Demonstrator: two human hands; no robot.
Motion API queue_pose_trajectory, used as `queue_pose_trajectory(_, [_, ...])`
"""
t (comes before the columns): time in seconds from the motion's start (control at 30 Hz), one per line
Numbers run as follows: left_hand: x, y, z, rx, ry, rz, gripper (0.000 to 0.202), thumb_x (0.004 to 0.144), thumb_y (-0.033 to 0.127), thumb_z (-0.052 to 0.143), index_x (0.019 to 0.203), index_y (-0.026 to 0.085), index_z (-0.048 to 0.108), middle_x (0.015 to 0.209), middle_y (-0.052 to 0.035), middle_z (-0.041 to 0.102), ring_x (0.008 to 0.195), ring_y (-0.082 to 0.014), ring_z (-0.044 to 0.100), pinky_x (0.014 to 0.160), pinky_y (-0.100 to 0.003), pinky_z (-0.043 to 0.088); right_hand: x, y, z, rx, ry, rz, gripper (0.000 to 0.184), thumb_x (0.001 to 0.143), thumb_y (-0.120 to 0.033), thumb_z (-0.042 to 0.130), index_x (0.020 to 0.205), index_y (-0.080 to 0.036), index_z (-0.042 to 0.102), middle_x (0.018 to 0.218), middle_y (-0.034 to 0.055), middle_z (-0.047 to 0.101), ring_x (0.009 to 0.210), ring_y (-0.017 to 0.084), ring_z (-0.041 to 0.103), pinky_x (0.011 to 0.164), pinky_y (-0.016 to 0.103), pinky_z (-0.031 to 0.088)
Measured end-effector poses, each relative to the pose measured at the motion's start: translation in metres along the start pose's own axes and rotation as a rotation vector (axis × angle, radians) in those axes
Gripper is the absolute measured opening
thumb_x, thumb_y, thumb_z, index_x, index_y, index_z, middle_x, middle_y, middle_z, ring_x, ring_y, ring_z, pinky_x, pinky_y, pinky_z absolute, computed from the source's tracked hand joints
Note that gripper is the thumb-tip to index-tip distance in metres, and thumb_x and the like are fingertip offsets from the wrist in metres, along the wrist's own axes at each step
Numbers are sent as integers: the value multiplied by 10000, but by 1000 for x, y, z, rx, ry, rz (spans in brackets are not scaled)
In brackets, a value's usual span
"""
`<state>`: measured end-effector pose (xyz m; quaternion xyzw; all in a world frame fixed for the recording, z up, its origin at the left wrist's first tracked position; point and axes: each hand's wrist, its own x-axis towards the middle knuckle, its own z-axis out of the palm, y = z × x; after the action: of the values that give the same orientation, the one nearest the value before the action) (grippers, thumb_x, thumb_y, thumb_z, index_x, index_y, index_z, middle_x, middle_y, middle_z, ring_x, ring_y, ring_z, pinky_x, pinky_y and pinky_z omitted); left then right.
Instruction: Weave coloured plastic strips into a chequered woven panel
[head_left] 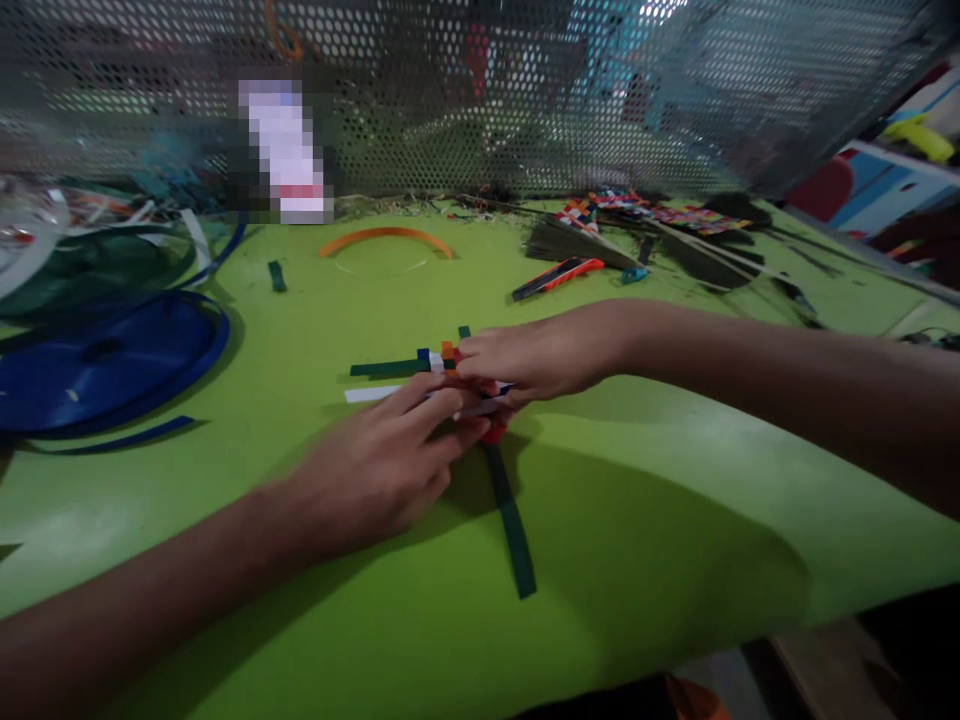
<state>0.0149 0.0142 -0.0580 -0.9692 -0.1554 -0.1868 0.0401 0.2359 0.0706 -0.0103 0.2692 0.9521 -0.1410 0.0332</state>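
Observation:
Between my hands, on the green table (315,620), lies a small woven piece of ribbon strips (436,362) in green, blue, white, orange and red. A dark green strip (514,530) trails from it towards me, and another green end points left. My left hand (390,440) reaches in from the lower left, its fingers bent on the weave beside a white strip (371,395). From the right, my right hand (547,355) presses its closed fingers onto the top and right side of the weave. The fingers cover much of the piece.
Rolls of blue ribbon (112,350) and dark green ribbon (97,262) lie at the left. An orange strip (386,232) curves at the back. A red-and-black box cutter (559,278) rests near brushes (577,240) and woven pieces (697,215). Perforated metal mesh (450,100) stands behind.

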Motion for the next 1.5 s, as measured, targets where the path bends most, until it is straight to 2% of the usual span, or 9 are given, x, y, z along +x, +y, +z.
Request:
queue_pose_trajectory(0.1, [-6,1,-1,56,110,-23,250,908,84,516,1102,77,674,1063,-131,678,1094,-272,628,969,-438,568,2,-1,-4,18,-245,-123,303,885,-114,682,1181,-113,618,1217,131,635,1083,191,586,996,319,470])
queue_pose_trajectory(0.2, [-8,2,-1,62,94,-44,263,918,82,497,1122,74,663,1038,-118,699,988,-239,659,879,-395,601,2,5,-1,52,-236,-101,267,867,-121,695,1125,-149,633,1186,108,638,1068,209,587,995,354,474])
queue_pose_trajectory(0.4, [-4,3,-4,92,43,-63,263,927,88,460,1030,71,702,1030,-143,708,1006,-275,677,893,-429,603,1,20,8,157,-76,-180,353,816,-134,749,1135,-230,634,1145,45,666,1051,201,600,959,342,494])
queue_pose_trajectory(0.53, [-6,2,-3,93,71,-38,258,940,97,451,992,83,703,1021,-148,712,1000,-276,675,881,-435,616,-11,18,10,163,-22,-142,215,860,-209,734,1042,-194,619,1004,54,651,902,190,595,815,313,527])
queue_pose_trajectory(0.63, [-7,2,-1,90,71,-54,251,932,89,467,1024,63,699,1061,-162,713,1082,-307,657,912,-466,612,-32,4,20,157,149,-50,150,924,-248,661,1048,-177,613,1023,81,635,967,218,585,883,368,509])
queue_pose_trajectory(0.77, [-6,2,0,39,48,-86,265,930,67,456,1030,38,699,1065,-170,726,1020,-298,690,865,-462,635,-53,-21,48,91,480,94,143,979,-174,542,1089,-168,633,1067,111,631,1012,229,575,881,385,503])
queue_pose_trajectory(0.83, [-5,2,0,24,62,-86,286,935,66,455,1102,22,683,1086,-173,733,1013,-286,698,889,-466,630,-54,-31,60,19,537,86,177,993,-155,497,1068,-142,656,1038,118,647,985,234,574,878,400,507])
queue_pose_trajectory(1.3, [-6,1,3,-8,62,-130,286,953,88,454,1094,34,697,1122,-167,739,1050,-259,696,978,-452,594,-47,-54,81,-187,561,49,257,1001,-138,477,1033,-82,725,895,104,683,833,220,582,755,383,573])
queue_pose_trajectory(1.5, [-8,2,5,-24,34,-132,325,956,84,456,1208,23,651,1188,-168,717,1131,-280,657,1011,-473,565,-47,-56,82,-62,567,78,311,1025,-154,425,1024,-96,731,877,100,686,830,216,587,750,379,595])
